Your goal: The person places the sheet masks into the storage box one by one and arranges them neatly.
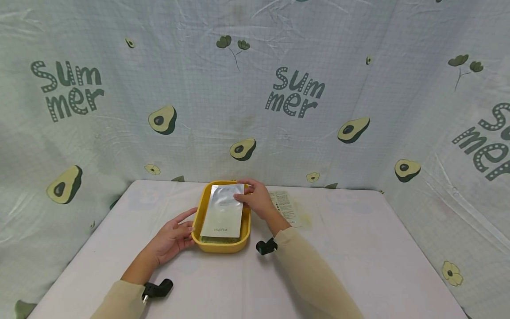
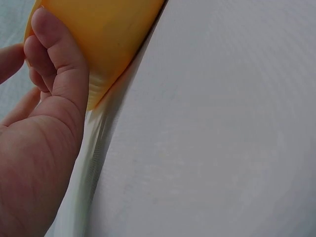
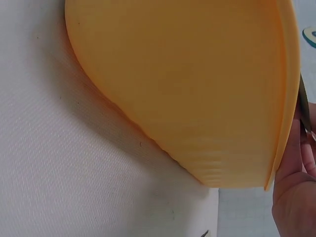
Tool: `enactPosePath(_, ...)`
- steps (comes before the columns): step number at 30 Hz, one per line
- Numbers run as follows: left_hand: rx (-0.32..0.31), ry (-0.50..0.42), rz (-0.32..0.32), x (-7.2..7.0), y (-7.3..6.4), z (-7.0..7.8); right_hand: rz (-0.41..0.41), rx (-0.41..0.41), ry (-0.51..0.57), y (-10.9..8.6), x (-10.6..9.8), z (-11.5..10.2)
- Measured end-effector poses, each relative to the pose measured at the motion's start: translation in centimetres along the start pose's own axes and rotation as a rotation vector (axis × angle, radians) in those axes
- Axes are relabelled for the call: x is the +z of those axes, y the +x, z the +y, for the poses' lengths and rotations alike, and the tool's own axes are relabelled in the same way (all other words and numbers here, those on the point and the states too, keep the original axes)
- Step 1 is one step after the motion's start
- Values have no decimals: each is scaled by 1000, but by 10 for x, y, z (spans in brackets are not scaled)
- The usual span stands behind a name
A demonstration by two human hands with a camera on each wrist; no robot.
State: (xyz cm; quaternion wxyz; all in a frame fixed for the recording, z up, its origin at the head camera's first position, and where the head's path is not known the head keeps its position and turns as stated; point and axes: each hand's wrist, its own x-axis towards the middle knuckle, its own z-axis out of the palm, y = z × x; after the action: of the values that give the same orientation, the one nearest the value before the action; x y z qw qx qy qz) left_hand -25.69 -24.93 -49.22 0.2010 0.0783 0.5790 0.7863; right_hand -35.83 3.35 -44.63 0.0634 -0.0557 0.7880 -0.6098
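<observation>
A yellow plastic tub [image 1: 218, 248] stands toward the back of the table. In it lies a flat silver-and-white sheet mask packet [image 1: 222, 217], its lettering upside down, over something greenish at the tub's front end. My right hand [image 1: 256, 198] reaches over the tub's back right corner and pinches the packet's upper right edge between thumb and fingers. On the left, my left hand [image 1: 173, 239] rests loosely bent fingers against the tub's outer wall at the rim. The left wrist view shows those fingertips [image 2: 47, 24] on the yellow plastic.
Behind my right wrist, a printed, partly see-through sheet [image 1: 283, 207] lies on the white-covered table [image 1: 342, 257]. A curtain [image 1: 199, 88] with avocado prints hangs along the table's back edge and both sides. Each wrist carries a small black camera [image 1: 158, 289].
</observation>
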Motion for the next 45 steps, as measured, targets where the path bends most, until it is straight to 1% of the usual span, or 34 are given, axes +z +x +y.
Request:
enactPosePath(7,-2,-15,-7,1,0,1,2,2,-92,-4,3,-1)
enactPosePath(12,-5,-15,-13,0,-1,1,-3,20,-164,-9,4,-6)
enactPosePath(18,-2,-7,-9,0,-1,0,-9,41,-217,-13,4,-9)
enactPosePath(22,-1,-10,-14,-1,-1,-1,-10,30,-226,-15,4,-7)
enactPosePath(28,21,-21,-38,-2,-1,-1,-28,-11,-226,-16,4,-5)
enactPosePath(34,19,-17,-35,-2,-1,-1,-45,-46,-251,-18,0,-7)
enactPosePath(45,23,-13,-38,-3,0,-1,-47,-4,-244,-21,-7,-12)
